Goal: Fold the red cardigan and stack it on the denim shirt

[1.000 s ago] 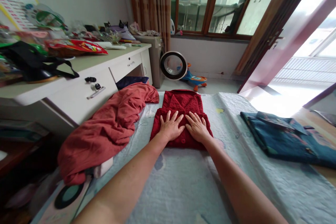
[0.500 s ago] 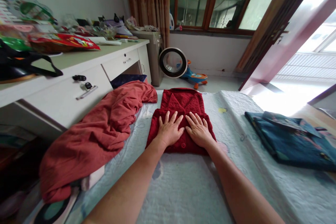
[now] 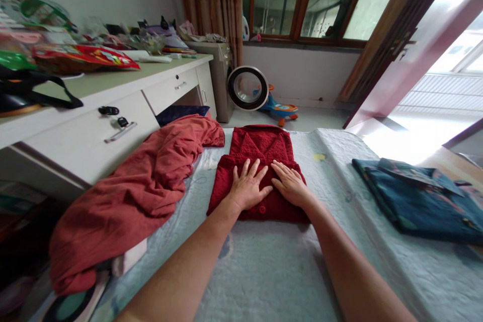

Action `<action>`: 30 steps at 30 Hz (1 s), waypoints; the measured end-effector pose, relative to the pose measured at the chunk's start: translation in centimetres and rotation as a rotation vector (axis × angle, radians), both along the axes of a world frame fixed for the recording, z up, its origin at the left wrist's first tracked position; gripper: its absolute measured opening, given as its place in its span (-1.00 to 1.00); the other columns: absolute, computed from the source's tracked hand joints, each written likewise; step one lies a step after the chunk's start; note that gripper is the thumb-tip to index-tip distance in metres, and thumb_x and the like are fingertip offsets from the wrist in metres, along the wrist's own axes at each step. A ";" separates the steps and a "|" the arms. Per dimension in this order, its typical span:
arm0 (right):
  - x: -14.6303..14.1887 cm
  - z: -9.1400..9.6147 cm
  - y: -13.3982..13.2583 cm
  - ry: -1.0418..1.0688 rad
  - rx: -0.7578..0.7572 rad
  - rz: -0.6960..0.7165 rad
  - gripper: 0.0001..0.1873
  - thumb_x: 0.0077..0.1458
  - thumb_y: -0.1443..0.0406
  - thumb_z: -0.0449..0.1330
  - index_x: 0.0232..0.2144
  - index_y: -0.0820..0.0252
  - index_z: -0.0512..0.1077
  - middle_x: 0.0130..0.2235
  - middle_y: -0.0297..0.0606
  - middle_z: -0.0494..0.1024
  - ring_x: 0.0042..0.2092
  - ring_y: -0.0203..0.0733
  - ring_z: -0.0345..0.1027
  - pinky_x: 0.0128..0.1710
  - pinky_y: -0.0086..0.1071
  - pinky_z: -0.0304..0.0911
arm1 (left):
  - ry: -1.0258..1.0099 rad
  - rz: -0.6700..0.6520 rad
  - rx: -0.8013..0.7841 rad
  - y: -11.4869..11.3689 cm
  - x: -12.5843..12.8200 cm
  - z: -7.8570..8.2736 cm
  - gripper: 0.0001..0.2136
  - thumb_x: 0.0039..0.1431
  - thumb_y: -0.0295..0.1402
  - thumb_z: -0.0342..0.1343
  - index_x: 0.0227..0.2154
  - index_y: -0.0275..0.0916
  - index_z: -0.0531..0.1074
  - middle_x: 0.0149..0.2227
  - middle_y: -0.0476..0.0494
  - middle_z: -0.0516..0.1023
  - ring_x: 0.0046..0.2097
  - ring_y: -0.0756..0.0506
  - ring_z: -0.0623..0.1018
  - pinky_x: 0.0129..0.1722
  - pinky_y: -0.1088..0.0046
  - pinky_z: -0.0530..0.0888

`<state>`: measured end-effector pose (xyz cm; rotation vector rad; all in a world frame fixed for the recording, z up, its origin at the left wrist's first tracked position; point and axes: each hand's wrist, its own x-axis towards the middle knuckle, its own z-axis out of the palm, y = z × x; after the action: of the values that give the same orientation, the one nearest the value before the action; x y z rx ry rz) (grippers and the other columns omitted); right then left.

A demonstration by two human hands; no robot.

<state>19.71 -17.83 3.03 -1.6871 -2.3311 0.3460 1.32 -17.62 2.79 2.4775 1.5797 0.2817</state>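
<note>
A dark red buttoned garment [image 3: 260,147] lies folded in front of me on a pale blue quilted cover [image 3: 260,271]. Its lower part is folded up over the middle, and the V of its collar shows at the far end. My left hand [image 3: 249,186] rests flat on the folded part, fingers spread, just above a round red button [image 3: 262,209]. Beside it on the right, my right hand [image 3: 290,183] also lies flat on the cloth with its fingers stretched out. Neither hand grips anything.
A crumpled rust-red cloth [image 3: 139,191] lies along the left side. Folded blue denim [image 3: 418,201] lies on the right. Left stands a white desk [image 3: 124,110] with cluttered top. Beyond the bed are a washer's open round door [image 3: 248,88] and a blue ride-on toy [image 3: 279,108].
Both hands have slid slightly to the right over the red garment, staying flat. The view has shifted a little; the garment keeps its folded shape.
</note>
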 end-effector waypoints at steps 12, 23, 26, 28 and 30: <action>1.4 -0.2 0.2 -0.066 0.082 -0.246 -0.32 0.21 -0.02 0.02 0.30 0.06 0.10 0.38 -0.16 0.00 0.38 0.11 -0.24 0.27 0.25 -0.30 | 0.004 0.018 -0.016 0.1 0.0 -0.2 -0.31 0.14 0.13 -0.01 0.31 0.12 0.03 0.42 -0.03 -0.15 0.38 -0.47 -0.24 0.20 -0.39 -0.17; -3.6 -1.1 -0.6 0.250 0.221 -0.006 -0.46 0.16 0.39 -0.08 0.19 0.29 0.27 0.23 -0.07 0.32 0.24 -0.14 0.17 0.25 -0.20 0.07 | -0.158 0.051 -0.037 0.7 -0.5 -0.7 -0.36 0.29 -0.29 -0.16 0.37 -0.04 -0.26 0.39 -0.01 -0.01 0.40 -0.25 -0.15 0.28 -0.22 -0.14; -3.4 -1.1 -0.6 0.199 0.192 -0.003 -0.48 0.22 0.33 -0.08 0.20 0.26 0.27 0.26 -0.10 0.28 0.26 -0.14 0.13 0.26 -0.20 0.04 | -0.217 0.091 -0.052 1.0 -0.6 -0.6 -0.32 0.23 -0.40 -0.15 0.37 -0.10 -0.27 0.37 -0.05 0.06 0.40 -0.17 -0.10 0.30 -0.11 -0.12; -3.4 -0.8 -0.6 0.162 0.181 -0.006 -0.49 0.25 0.28 -0.08 0.21 0.21 0.27 0.29 -0.13 0.22 0.30 -0.12 0.06 0.27 -0.17 0.01 | -0.231 0.103 -0.055 1.1 -0.7 -0.5 -0.31 0.20 -0.46 -0.16 0.37 -0.09 -0.24 0.37 -0.05 0.07 0.39 -0.14 -0.08 0.31 -0.06 -0.11; -3.5 -0.3 -0.8 0.130 0.182 -0.005 -0.49 0.25 0.25 -0.08 0.21 0.17 0.28 0.35 -0.18 0.10 0.35 -0.09 -0.08 0.29 -0.14 -0.05 | -0.247 0.104 -0.059 1.1 -0.8 -0.5 -0.28 0.16 -0.49 -0.15 0.37 -0.09 -0.26 0.37 -0.04 0.08 0.39 -0.14 -0.07 0.31 -0.05 -0.12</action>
<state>16.17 -18.63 2.71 -1.5375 -2.1926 0.2277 0.54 -16.56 2.32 2.2216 1.5892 0.5263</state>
